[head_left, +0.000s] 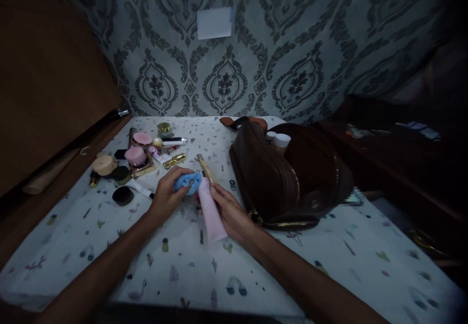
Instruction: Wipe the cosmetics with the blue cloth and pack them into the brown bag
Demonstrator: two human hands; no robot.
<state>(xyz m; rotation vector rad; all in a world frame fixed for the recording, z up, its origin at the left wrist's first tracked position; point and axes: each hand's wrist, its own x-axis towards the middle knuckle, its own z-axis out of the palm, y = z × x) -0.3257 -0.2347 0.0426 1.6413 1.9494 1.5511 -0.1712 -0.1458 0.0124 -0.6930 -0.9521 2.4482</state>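
Observation:
My left hand [170, 187] is closed on a crumpled blue cloth [188, 183], which is held against the top end of a pale pink squeeze tube [212, 216]. That tube is gripped by my right hand [230, 212], its wide flat end pointing down toward me. Just beyond my fingers lies a slim gold-coloured tube [205, 167]. Left of it is a gold lipstick case [174, 161]. A white tube with a black cap [141, 188] and a round dark jar [123, 196] are beside my left hand.
An open brown leather bag [266, 177] stands on the right, with white-capped bottles [282, 141] inside. Several cosmetics, among them a pink jar [135, 156] and a beige sponge-like round [104, 165], cluster at left. A patterned wall [226, 80] rises behind the printed tablecloth [175, 285].

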